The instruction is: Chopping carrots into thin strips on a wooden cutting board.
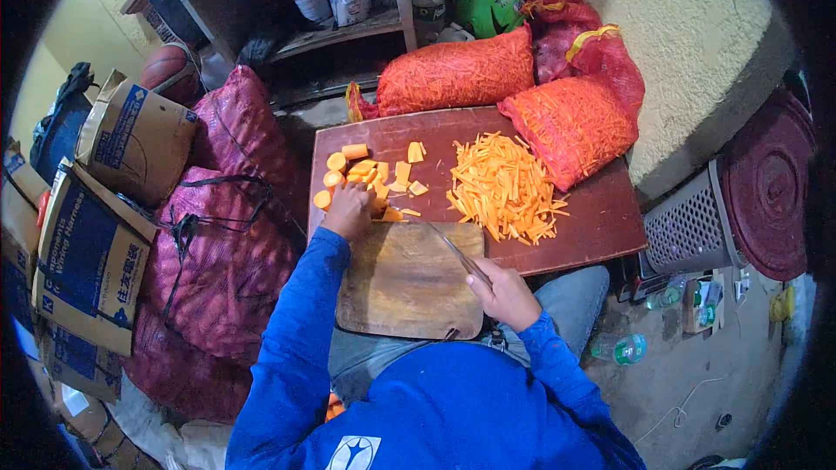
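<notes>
My left hand (351, 207) reaches into a group of cut carrot pieces (362, 168) at the left of the red-brown table (418, 134). Its fingertips are partly hidden, so a hold on any piece cannot be made out. In my right hand (505, 294) is a kitchen knife (459, 254), its blade slanting up and left over the wooden cutting board (411, 287). The board's near part extends over my lap, and its top bears no carrot. Right of the pieces, a heap of carrot sticks (503, 186) lies on the table.
Two red mesh bags of carrot sticks (457, 72) (581, 124) rest along the table's far right side. Large mesh sacks (215, 261) and cardboard boxes (98, 254) crowd the left. A lidded plastic basket (692, 222) stands right; a plastic bottle (620, 348) lies on the floor.
</notes>
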Demonstrator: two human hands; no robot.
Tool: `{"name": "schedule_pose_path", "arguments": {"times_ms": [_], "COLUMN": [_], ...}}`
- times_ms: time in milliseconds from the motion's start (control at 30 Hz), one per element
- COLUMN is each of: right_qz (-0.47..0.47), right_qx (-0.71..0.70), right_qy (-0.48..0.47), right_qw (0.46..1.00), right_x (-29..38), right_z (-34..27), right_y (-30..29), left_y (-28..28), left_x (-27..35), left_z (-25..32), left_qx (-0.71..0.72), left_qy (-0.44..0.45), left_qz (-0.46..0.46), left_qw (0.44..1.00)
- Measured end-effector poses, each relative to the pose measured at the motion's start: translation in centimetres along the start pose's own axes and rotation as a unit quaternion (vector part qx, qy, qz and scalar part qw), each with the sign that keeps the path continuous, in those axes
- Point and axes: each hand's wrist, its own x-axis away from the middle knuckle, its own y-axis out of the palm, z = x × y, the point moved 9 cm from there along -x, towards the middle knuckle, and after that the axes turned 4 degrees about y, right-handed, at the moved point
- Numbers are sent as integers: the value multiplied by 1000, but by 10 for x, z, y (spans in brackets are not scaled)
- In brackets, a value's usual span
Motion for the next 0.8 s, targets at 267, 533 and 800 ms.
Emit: {"name": "schedule_pose_path", "arguments": {"times_ms": [267, 533, 800], "right_qz": [13, -17, -92], "right_qx": [-11, -3, 4], "right_qy": [-7, 19, 28], "right_qw": [1000, 1000, 995], "right_x": [0, -1, 8], "right_z": [-2, -5, -14], "right_y": [-5, -3, 4], "left_y": [-28, -18, -34], "left_x": [27, 70, 80], "left_z": [26, 153, 173], "left_qx": [332, 386, 316], "left_qy": [-186, -176, -84], "left_qz": [200, 143, 181], "left_qw": [903, 894, 927]}}
